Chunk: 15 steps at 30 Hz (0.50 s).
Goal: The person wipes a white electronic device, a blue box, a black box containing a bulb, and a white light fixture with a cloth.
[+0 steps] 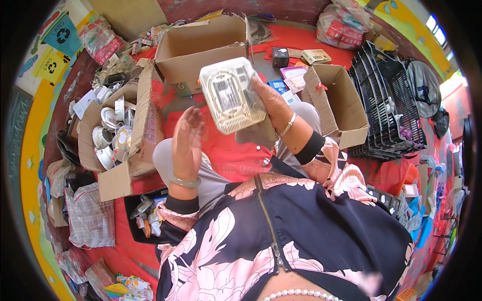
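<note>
Empty open carton (pixel 201 47) ahead on the red floor; left carton (pixel 143 125) stocked with round white fittings. White vented device casing (pixel 232 95), underside up, raised at chest height in right hand (pixel 271 103), grip clasping its right edge. Left hand (pixel 187 143) released, palm open, just beside. Best steadied with both hands while inspected.

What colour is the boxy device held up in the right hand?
Off-white, its vented underside bearing a label: the device in the right hand, head view.
</note>
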Tool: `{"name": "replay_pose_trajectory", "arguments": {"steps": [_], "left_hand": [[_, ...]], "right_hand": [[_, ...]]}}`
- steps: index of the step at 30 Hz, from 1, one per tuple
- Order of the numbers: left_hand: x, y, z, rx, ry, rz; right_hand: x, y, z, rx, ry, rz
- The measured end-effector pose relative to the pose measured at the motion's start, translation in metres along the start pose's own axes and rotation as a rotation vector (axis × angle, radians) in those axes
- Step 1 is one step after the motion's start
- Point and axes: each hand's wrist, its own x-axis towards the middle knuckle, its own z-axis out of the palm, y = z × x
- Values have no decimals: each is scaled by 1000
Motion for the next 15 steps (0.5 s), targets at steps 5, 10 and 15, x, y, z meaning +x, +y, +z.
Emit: {"name": "replay_pose_trajectory", "arguments": {"steps": [5,10,15], "left_hand": [[0,11,47,-139,-41,-106],[3,-1,54,-154,118,-5],[-10,2,44,308,149,259]], "right_hand": [[-8,10,12,-314,-47,-29],[-1,20,10,-560,-14,-245],[19,2,-42,-712,438,-223]]}}
